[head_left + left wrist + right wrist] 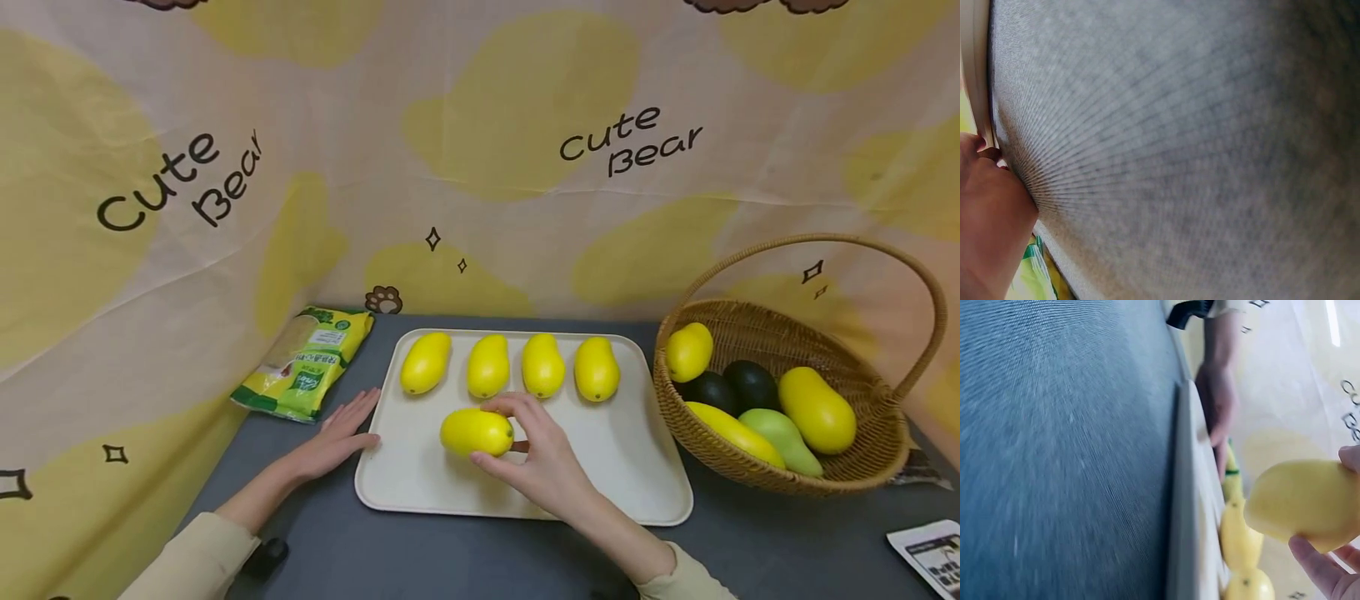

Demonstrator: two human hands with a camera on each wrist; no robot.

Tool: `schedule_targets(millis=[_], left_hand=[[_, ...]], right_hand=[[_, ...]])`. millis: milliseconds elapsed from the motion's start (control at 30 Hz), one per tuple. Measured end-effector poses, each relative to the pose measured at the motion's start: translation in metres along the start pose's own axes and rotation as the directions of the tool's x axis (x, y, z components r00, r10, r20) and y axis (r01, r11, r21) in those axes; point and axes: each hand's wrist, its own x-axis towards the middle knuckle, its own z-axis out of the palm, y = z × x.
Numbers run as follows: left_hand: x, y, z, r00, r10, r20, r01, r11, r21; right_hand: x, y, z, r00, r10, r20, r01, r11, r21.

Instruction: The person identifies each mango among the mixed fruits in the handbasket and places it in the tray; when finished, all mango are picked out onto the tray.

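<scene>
A yellow mango (pixel 474 432) is held over the tray by my right hand (pixel 542 454), thumb on its near side and fingertips on its far side. In the right wrist view the same mango (pixel 1304 503) shows close up, clear of the tray rim. My left hand (pixel 337 437) lies with straight fingers against the left rim of the white tray (pixel 600 475). Along the tray's back edge lies a row of several more mangoes (pixel 488 367), spaced apart. In the left wrist view, the left hand (pixel 991 219) is at the rim.
A wicker basket (pixel 787 479) with a tall handle stands at right, holding yellow mangoes, dark avocado-like fruits and a green fruit (pixel 780 440). A yellow-green food packet (pixel 307 362) lies back left. A printed card (pixel 933 554) is at front right; a patterned cloth (pixel 480 167) hangs behind.
</scene>
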Motion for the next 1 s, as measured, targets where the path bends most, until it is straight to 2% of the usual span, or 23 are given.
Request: schedule_targets(millis=[133, 233, 400, 500, 800, 1000], left_hand=[[0.0, -0.001, -0.001, 1.0, -0.001, 0.008, 0.001, 1.0, 0.005], [0.0, -0.002, -0.002, 1.0, 0.006, 0.009, -0.006, 1.0, 0.008], [0.0, -0.001, -0.002, 1.0, 0.007, 0.008, -0.007, 1.0, 0.016], [-0.001, 0.0, -0.001, 1.0, -0.001, 0.008, 0.001, 1.0, 0.019], [-0.001, 0.0, -0.001, 1.0, -0.011, 0.012, 0.011, 1.0, 0.01], [-0.001, 0.0, -0.001, 1.0, -0.008, 0.011, 0.008, 1.0, 0.008]], right_hand=[[0.008, -0.002, 0.024, 0.999, -0.015, 0.047, 0.016, 1.0, -0.02], [0.013, -0.002, 0.039, 0.995, -0.072, 0.071, 0.077, 0.994, -0.076], [0.021, 0.001, 0.056, 0.974, -0.204, 0.096, 0.221, 0.945, -0.24], [0.023, 0.002, 0.063, 0.965, -0.234, 0.115, 0.258, 0.919, -0.298], [0.022, -0.005, 0.073, 0.959, -0.167, 0.231, 0.248, 0.889, -0.386], [0.017, -0.009, 0.076, 0.944, -0.083, 0.32, 0.203, 0.908, -0.366]])
